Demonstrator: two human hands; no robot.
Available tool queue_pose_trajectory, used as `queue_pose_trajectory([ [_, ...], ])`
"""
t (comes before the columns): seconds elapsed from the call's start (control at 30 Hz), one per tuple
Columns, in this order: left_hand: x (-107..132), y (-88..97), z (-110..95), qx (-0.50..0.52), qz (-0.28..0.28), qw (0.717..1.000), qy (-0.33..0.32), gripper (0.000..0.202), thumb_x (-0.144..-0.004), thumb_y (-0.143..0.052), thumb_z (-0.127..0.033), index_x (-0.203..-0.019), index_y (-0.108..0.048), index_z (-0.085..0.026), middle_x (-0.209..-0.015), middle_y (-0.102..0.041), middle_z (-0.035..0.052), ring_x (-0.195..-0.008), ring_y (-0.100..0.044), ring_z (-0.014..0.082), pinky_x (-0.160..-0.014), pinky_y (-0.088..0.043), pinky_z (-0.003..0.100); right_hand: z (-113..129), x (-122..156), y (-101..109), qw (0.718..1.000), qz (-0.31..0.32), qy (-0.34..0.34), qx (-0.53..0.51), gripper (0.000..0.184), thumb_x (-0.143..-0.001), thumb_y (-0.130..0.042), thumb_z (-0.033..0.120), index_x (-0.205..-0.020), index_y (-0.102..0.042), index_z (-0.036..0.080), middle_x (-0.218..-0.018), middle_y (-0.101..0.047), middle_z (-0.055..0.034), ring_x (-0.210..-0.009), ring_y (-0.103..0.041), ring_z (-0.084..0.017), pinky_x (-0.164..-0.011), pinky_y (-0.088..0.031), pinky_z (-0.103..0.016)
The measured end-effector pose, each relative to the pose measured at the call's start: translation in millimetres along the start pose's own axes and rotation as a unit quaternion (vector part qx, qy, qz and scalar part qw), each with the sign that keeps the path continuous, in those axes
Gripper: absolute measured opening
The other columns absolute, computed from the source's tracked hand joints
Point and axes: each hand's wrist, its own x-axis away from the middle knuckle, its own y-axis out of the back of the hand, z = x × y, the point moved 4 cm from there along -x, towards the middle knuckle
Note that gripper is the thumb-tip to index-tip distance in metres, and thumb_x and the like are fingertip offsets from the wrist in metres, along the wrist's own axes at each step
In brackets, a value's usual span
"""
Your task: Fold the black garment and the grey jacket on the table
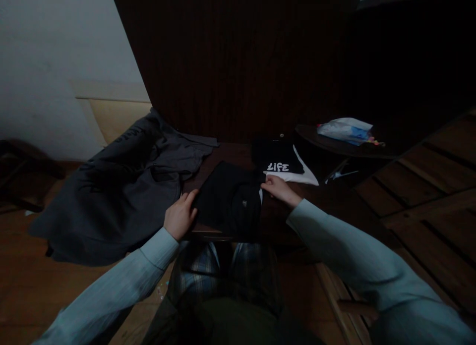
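Observation:
A black T-shirt [219, 194], partly folded, lies on a dark wooden surface in front of me. Its round neckline with a small pale label faces right. My left hand [181, 214] is closed at the shirt's left edge, thumb toward the cloth. At the opposite side, my right hand [279, 190] pinches the shirt's upper right edge near the collar. Just behind that hand rests a folded black garment with white lettering [278, 156], on top of white cloth [309, 175]. Dim light hides the finer folds.
A large dark grey garment [122, 201] spreads over the left side and hangs off the edge. On a small dark shelf [334, 142] at the right sits a plastic packet [345, 130]. A dark wooden panel [238, 62] rises behind; wooden slats [439, 186] stand at right.

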Motion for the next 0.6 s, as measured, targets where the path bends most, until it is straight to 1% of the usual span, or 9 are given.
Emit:
queue_pose_trajectory([
  [0.07,8,1.4,-12,-0.017,0.016,1.000,-0.015,0.042,-0.078,-0.043,-0.019,-0.119,-0.041,-0.020,-0.100,-0.061,0.0055,-0.076,-0.062,0.0183,-0.060,-0.046,0.027,12,-14,9,0.995,-0.053,0.071,0.053,0.015,-0.065,-0.051,0.019,-0.056,-0.040,0.019,-0.048,-0.041,0.0063,-0.048,-0.041,-0.009,-0.048,-0.028,-0.021],
  [0.17,21,0.0,-40,-0.040,0.053,0.996,-0.064,0.037,-0.078,-0.046,-0.021,-0.115,-0.044,-0.017,-0.092,-0.063,0.0062,-0.073,-0.062,0.0194,-0.060,-0.044,0.028,26,-36,12,0.984,-0.091,0.129,0.080,0.002,-0.066,-0.049,0.018,-0.064,-0.048,0.018,-0.057,-0.048,0.0035,-0.058,-0.047,-0.012,-0.056,-0.033,-0.022],
  [0.2,26,-1.0,-50,-0.045,0.066,0.994,-0.080,0.035,-0.078,-0.047,-0.021,-0.113,-0.046,-0.016,-0.087,-0.064,0.0063,-0.071,-0.062,0.0197,-0.060,-0.043,0.029,30,-42,11,0.982,-0.097,0.143,0.076,0.005,-0.067,-0.048,0.018,-0.070,-0.052,0.018,-0.062,-0.051,0.0022,-0.061,-0.048,-0.012,-0.059,-0.036,-0.023],
  [0.23,30,-2.0,-60,-0.047,0.077,0.992,-0.092,0.033,-0.078,-0.047,-0.021,-0.110,-0.047,-0.015,-0.083,-0.064,0.0065,-0.070,-0.061,0.0199,-0.061,-0.043,0.030,33,-45,9,0.980,-0.101,0.160,0.068,0.012,-0.069,-0.047,0.018,-0.079,-0.054,0.017,-0.070,-0.054,0.0002,-0.063,-0.050,-0.012,-0.062,-0.038,-0.024],
  [0.3,35,-2.7,-77,-0.040,0.093,0.989,-0.110,0.028,-0.080,-0.046,-0.023,-0.106,-0.049,-0.013,-0.075,-0.064,0.0066,-0.068,-0.061,0.0203,-0.063,-0.042,0.031,36,-46,3,0.975,-0.094,0.197,0.039,0.028,-0.071,-0.048,0.020,-0.099,-0.052,0.015,-0.092,-0.057,-0.0054,-0.070,-0.054,-0.013,-0.068,-0.042,-0.027],
  [0.37,36,-1.4,-87,-0.025,0.099,0.987,-0.123,0.026,-0.083,-0.044,-0.029,-0.101,-0.051,-0.012,-0.070,-0.062,0.0068,-0.066,-0.060,0.0210,-0.064,-0.041,0.033,34,-40,-3,0.973,-0.074,0.220,0.008,0.042,-0.073,-0.052,0.025,-0.113,-0.045,0.016,-0.110,-0.052,-0.0102,-0.078,-0.057,-0.014,-0.074,-0.045,-0.030],
  [0.4,35,0.0,-90,-0.019,0.097,0.987,-0.128,0.027,-0.084,-0.043,-0.034,-0.098,-0.052,-0.013,-0.068,-0.061,0.0068,-0.065,-0.059,0.0213,-0.064,-0.040,0.034,30,-34,-5,0.972,-0.063,0.225,-0.002,0.046,-0.073,-0.054,0.028,-0.116,-0.043,0.016,-0.114,-0.050,-0.0111,-0.082,-0.057,-0.015,-0.076,-0.046,-0.031],
  [0.5,27,5.6,-94,-0.016,0.072,0.986,-0.147,0.034,-0.082,-0.043,-0.046,-0.086,-0.055,-0.015,-0.070,-0.059,0.0080,-0.071,-0.057,0.0229,-0.067,-0.039,0.035,17,-11,-6,0.972,-0.056,0.228,-0.010,0.045,-0.074,-0.055,0.032,-0.116,-0.043,0.020,-0.112,-0.053,-0.0094,-0.090,-0.057,-0.018,-0.082,-0.046,-0.036],
  [0.6,17,8.4,-100,-0.030,0.038,0.982,-0.182,0.035,-0.078,-0.049,-0.048,-0.083,-0.056,-0.015,-0.084,-0.056,0.0107,-0.085,-0.052,0.0254,-0.075,-0.038,0.037,4,14,-1,0.972,-0.067,0.225,-0.004,0.042,-0.076,-0.054,0.034,-0.114,-0.045,0.021,-0.108,-0.056,-0.0087,-0.093,-0.056,-0.019,-0.085,-0.045,-0.038],
])
